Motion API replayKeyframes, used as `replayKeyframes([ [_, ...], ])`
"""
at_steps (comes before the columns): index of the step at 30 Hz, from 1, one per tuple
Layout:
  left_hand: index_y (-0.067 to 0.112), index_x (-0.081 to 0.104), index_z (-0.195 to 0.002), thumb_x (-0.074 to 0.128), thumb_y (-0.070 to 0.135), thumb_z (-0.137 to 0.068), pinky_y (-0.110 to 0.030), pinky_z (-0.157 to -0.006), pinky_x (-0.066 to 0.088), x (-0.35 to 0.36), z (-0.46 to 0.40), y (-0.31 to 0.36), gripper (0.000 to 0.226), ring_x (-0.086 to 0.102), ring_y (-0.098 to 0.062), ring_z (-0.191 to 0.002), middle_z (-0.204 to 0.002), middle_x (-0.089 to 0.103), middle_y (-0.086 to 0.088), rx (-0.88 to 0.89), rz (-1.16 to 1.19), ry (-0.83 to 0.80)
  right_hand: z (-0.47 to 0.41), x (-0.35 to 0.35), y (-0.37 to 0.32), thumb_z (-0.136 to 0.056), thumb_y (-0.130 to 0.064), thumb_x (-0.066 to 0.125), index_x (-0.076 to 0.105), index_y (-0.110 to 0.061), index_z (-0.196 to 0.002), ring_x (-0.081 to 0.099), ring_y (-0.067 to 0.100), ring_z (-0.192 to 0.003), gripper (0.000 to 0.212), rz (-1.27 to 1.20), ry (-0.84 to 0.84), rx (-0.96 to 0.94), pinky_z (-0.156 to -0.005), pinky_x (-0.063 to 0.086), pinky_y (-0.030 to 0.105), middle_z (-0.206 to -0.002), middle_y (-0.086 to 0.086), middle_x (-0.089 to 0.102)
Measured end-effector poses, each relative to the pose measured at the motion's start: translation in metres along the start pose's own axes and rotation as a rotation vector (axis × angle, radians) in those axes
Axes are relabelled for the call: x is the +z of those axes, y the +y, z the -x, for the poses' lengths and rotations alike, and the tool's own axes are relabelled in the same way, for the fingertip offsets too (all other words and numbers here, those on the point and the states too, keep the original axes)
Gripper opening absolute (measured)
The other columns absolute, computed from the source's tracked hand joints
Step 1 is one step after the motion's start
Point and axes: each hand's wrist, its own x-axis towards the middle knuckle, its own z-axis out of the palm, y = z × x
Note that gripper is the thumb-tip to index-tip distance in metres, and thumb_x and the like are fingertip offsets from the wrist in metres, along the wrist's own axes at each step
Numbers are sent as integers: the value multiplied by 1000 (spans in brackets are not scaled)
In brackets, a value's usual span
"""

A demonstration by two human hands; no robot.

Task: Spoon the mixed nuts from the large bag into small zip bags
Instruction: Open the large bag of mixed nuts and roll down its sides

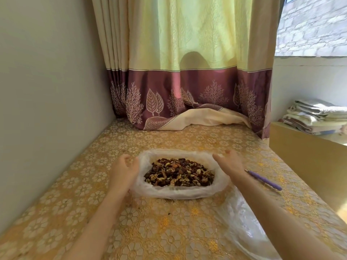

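Note:
The large clear plastic bag lies wide open in the middle of the table, its rim rolled down around a heap of mixed nuts. My left hand is at the bag's left rim, fingers curled against the plastic. My right hand hovers at the bag's right rim with its fingers straight. A spoon with a purple handle lies on the table just right of my right wrist. Clear small zip bags lie flat at the front right, partly under my right forearm.
The table carries a gold floral cover. A wall runs along its left side and a curtain drapes onto its far end. A wooden cabinet with folded cloths stands close on the right.

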Motion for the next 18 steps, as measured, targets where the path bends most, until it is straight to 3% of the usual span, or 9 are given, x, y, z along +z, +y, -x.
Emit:
replayKeyframes([
  [3,17,38,-138,46,50,-91,-44,-104,38,11,-14,15,58,40,-22,-128,-141,42,-6,177,-254,2,-4,8,-2,-93,-43,51,30,-13,-145,19,36,-140,64,378,3,-178,-111,25,54,-152,17,23],
  [5,19,36,-138,49,55,-88,-41,-102,39,23,-19,21,63,40,-22,-129,-142,41,-4,214,-326,-27,-5,18,-3,-96,-38,47,36,-12,-140,30,34,-135,52,530,10,-247,-107,32,51,-147,16,33],
  [7,16,43,-133,50,51,-90,-31,-88,47,35,-19,19,56,52,-19,-117,-133,50,-1,205,-360,-77,-6,25,-1,-99,-26,42,52,-10,-120,51,29,-113,28,622,17,-334,-90,46,41,-127,13,52],
  [8,14,51,-125,49,45,-93,-25,-76,49,37,-20,17,45,59,-17,-102,-119,58,-1,203,-347,-83,-9,27,1,-99,-18,40,55,-8,-105,56,27,-98,19,635,26,-367,-79,48,37,-113,11,58],
  [9,11,57,-114,47,37,-96,-19,-62,49,39,-22,12,33,62,-14,-81,-100,63,-1,182,-280,-92,-12,28,3,-98,-12,39,54,-8,-94,56,25,-86,17,620,29,-377,-71,46,35,-101,10,59],
  [11,10,60,-91,43,25,-99,-14,-42,39,36,-32,2,25,46,-10,-49,-70,56,-1,41,11,-138,-22,27,7,-98,-7,36,52,-5,-85,52,23,-75,21,476,1,-306,-67,44,35,-85,9,56],
  [14,18,56,-88,43,24,-98,-18,-43,42,28,-47,-1,19,43,-10,-56,-81,56,-3,-298,468,-251,-42,27,5,-102,-12,34,57,5,-88,58,29,-81,32,52,-97,-64,-78,47,39,-81,17,56],
  [16,10,60,-95,46,22,-96,-26,-50,49,27,-56,1,19,53,-17,-70,-88,58,-9,-426,627,-319,-52,30,2,-100,-15,40,56,10,-115,56,40,-110,33,-155,-149,84,-95,43,43,-104,23,61],
  [18,2,62,-87,48,20,-95,-30,-51,52,29,-66,0,24,57,-22,-68,-77,60,-12,-482,715,-356,-59,33,-2,-98,-16,45,54,8,-122,55,38,-114,35,-250,-177,127,-97,43,44,-118,23,60],
])
